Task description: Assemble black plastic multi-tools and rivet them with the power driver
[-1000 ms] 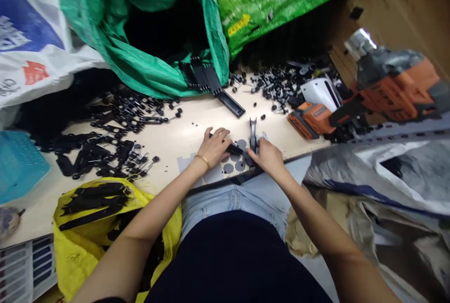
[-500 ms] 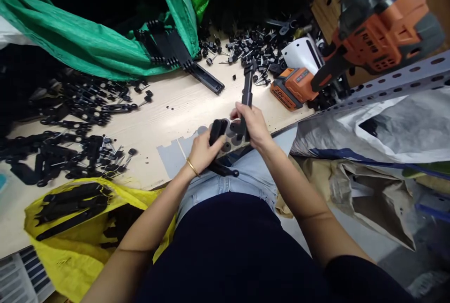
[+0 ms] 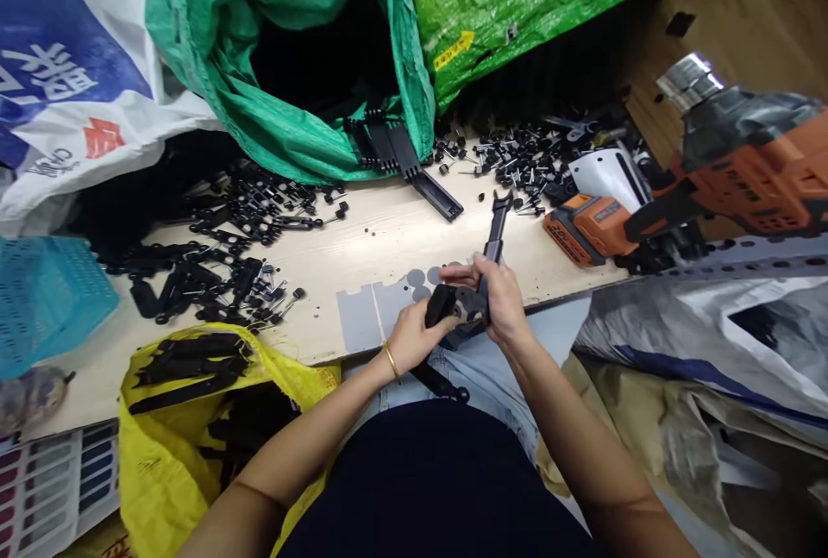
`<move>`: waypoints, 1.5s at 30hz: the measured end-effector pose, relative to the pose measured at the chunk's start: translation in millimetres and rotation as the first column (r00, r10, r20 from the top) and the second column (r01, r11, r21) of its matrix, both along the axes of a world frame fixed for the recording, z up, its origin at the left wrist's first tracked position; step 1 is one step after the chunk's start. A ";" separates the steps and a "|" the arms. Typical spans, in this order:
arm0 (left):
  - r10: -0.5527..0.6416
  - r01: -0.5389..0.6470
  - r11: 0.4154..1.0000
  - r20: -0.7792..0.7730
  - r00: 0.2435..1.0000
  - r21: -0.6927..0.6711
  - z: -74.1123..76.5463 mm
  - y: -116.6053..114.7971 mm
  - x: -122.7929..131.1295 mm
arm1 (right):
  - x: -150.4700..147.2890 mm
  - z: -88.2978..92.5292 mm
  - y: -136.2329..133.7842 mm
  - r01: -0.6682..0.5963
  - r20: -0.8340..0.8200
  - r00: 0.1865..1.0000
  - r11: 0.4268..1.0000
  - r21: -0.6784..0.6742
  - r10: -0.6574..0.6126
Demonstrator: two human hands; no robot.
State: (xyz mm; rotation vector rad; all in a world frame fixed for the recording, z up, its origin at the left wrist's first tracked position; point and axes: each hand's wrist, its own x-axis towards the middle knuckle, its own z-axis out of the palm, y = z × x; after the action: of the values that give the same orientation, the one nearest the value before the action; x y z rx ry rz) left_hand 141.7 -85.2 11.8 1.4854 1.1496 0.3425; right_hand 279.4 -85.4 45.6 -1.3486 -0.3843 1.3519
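Observation:
My left hand (image 3: 417,335), with a gold bangle at the wrist, is closed round a black jointed part (image 3: 441,305) whose arm (image 3: 442,383) hangs down over my lap. Close beside it, my right hand (image 3: 503,299) grips a long black bracket (image 3: 497,230) with a forked upper end pointing away from me. The lower ends of both pieces come together between my hands; whether they are joined I cannot tell. Both pieces are over the front edge of the wooden table (image 3: 310,260), near grey patches (image 3: 360,316) on its surface.
Black parts (image 3: 239,222) and black knobs with metal pins (image 3: 517,157) lie in heaps. An orange power tool (image 3: 743,161) is at right. Black channel pieces (image 3: 436,194) lean out of a green sack (image 3: 213,66). A yellow bag (image 3: 146,463) and blue basket (image 3: 55,299) are at left.
The view has shifted, so the table and my hands sit lower and farther right. The two black pieces are closer together, and the bracket's forked end has turned.

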 end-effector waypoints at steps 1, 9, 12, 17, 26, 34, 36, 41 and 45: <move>-0.002 0.002 1.000 -0.001 1.000 -0.001 2.3 0.0 0.7 | -2.3 1.1 -0.6 -0.016 0.011 1.000 1.000 -0.017 0.016; 0.000 0.002 0.996 -0.017 1.000 0.090 21.3 -1.2 4.3 | 1.4 8.0 -2.9 -0.085 -0.067 0.994 0.996 -0.012 0.084; -0.013 0.022 0.991 -0.067 0.998 0.131 25.3 -0.4 6.1 | 3.6 7.1 -3.3 -0.053 0.001 0.999 0.999 -0.010 0.053; -0.065 0.106 0.973 -0.193 0.979 0.207 30.7 -5.7 7.1 | 6.3 0.2 -1.9 -0.128 0.061 0.990 0.991 -0.039 0.130; -0.078 0.147 0.966 -0.302 0.950 0.211 25.2 -17.6 12.7 | -8.0 -19.3 -5.2 -0.001 0.074 0.997 0.999 -0.036 0.004; -0.118 0.245 0.939 -0.439 0.891 0.244 24.8 -15.7 9.9 | -17.0 -25.2 -5.2 0.124 0.024 0.992 0.992 0.007 -0.124; -0.142 0.270 0.931 -0.437 0.888 0.245 25.2 -17.7 8.7 | -14.9 -24.2 -6.0 0.004 -0.015 1.000 1.000 0.001 -0.004; -0.189 0.317 0.927 -0.477 0.858 0.201 26.7 -19.5 6.2 | -14.5 -24.3 -8.5 -0.023 -0.038 0.999 0.999 0.033 0.025; -0.193 0.327 0.926 -0.509 0.839 0.187 30.6 -16.0 6.5 | -22.3 -22.9 -11.1 0.092 0.009 0.996 0.992 0.088 -0.093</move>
State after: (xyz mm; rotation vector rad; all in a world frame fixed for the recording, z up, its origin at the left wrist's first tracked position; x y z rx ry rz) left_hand 148.2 -101.1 42.3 2.0205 1.2975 -0.0819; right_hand 257.2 -96.4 22.6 -1.2880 -0.3810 1.2367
